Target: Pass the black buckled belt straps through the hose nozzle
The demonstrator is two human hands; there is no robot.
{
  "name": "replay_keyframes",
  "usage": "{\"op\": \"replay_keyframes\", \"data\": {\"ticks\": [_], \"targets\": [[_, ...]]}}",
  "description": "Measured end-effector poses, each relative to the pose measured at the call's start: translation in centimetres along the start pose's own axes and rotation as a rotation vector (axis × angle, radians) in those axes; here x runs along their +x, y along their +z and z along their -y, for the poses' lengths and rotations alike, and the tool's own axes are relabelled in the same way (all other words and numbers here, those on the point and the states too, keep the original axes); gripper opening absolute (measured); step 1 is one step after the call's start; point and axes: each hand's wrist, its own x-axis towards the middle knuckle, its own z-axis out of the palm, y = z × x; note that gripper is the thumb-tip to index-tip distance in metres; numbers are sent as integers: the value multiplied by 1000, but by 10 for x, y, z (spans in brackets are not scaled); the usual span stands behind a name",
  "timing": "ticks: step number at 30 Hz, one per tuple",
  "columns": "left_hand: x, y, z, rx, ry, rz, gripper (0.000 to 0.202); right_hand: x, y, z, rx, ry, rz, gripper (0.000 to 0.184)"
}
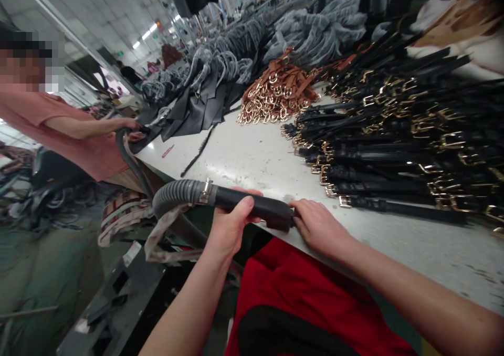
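My left hand [230,224] is wrapped round a black hose nozzle [260,209] joined by a metal clamp to a grey ribbed hose [173,194] that curves down off the table's near edge. My right hand [318,224] rests at the nozzle's mouth on the white table [255,156], fingers curled against the tip; whether it holds anything there is hidden. A row of black belts with gold buckles [394,151] lies just beyond my right hand.
A heap of brown belts with gold buckles [275,96] lies further back, then black leather pieces [200,109] and grey belt bundles [315,30]. At the left a person in a pink shirt [79,135] holds another hose at the table edge.
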Motion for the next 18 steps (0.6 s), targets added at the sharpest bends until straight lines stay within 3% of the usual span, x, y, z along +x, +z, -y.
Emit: {"op": "replay_keyframes", "data": {"ticks": [4,8,13,18], "targets": [[-1,-14,-7,4,-45,-72,27,0,0,1,-23,-5,14,28],[-4,-17,-5,-51,17,-173,30,-1,0,2,-24,-36,20,26],[-4,-9,7,-113,-32,-100,31,-1,2,-1,-33,-10,7,27],[-9,-48,-3,-160,23,-268,31,-2,0,2,-73,-44,18,24]]}}
